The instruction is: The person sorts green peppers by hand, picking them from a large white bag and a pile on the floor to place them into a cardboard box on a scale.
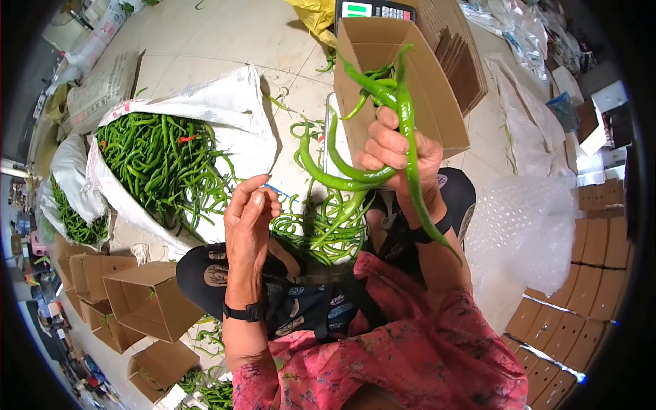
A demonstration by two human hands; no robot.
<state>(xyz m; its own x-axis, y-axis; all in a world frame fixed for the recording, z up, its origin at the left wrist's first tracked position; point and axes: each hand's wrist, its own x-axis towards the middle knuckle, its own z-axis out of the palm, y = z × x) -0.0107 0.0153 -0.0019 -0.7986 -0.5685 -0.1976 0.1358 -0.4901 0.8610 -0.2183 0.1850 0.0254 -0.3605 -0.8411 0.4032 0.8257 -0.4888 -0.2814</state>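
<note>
Gripping a fistful of long green peppers, the person's right hand (403,154) is raised in the head view just in front of an open cardboard box (444,102). Its fingers are clenched round the held peppers (408,123): some tips point up toward the box, one hangs down past the wrist, and others curve out toward the left hand (249,212). That hand is lifted apart from them with its fingers curled and the thumb close to the fingertips; I cannot tell whether anything small is pinched there.

Below, between the knees, lies a heap of loose peppers (335,225), and beside it a white sack (236,113) lies open, packed with more peppers (154,164). Behind the box stands a scale (376,9) with a lit display, and some green shows within the box's mouth.

The step in hand looks like gathering and sorting peppers into a bunch. As I judge it, the next move calls for a firm but gentle right grip, so that none slip or snap, and for the left fingers to open before taking another pepper.
</note>
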